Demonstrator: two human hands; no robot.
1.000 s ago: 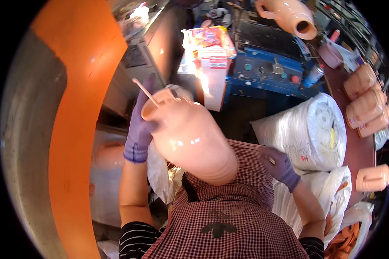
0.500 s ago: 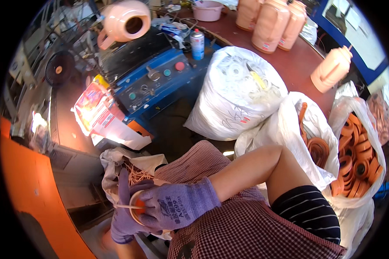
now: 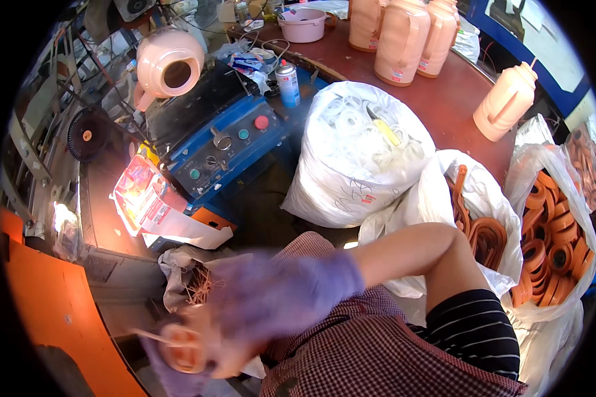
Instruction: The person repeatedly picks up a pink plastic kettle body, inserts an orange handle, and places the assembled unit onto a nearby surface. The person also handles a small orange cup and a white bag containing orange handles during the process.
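Observation:
Low on the left is a peach plastic jug shell (image 3: 215,341), blurred. Its round end (image 3: 182,349) shows orange openings, and a thin pale plastic stick pokes out leftward. My left hand (image 3: 172,380), in a purple glove, wraps the end from below and the left; its fingers are partly hidden. Above and right of the shell, my right hand (image 3: 278,294) in the same kind of glove is smeared by motion, so its fingers cannot be made out. Close behind the hands sits a pale sack (image 3: 173,268) with thin orange plastic scraps (image 3: 202,286) in it.
White sacks hold clear plastic rings (image 3: 354,119) with a yellow-handled tool (image 3: 386,132), and orange handles (image 3: 487,238). A clear bag (image 3: 556,245) holds more orange parts. Peach jugs (image 3: 404,46) stand on the red table (image 3: 444,106). A blue control panel (image 3: 232,149) and orange panel (image 3: 53,298) lie left.
The shell has moved lower and left and turned so its end faces up more. My right hand has shifted rightward and blurred. The whole view has tilted slightly.

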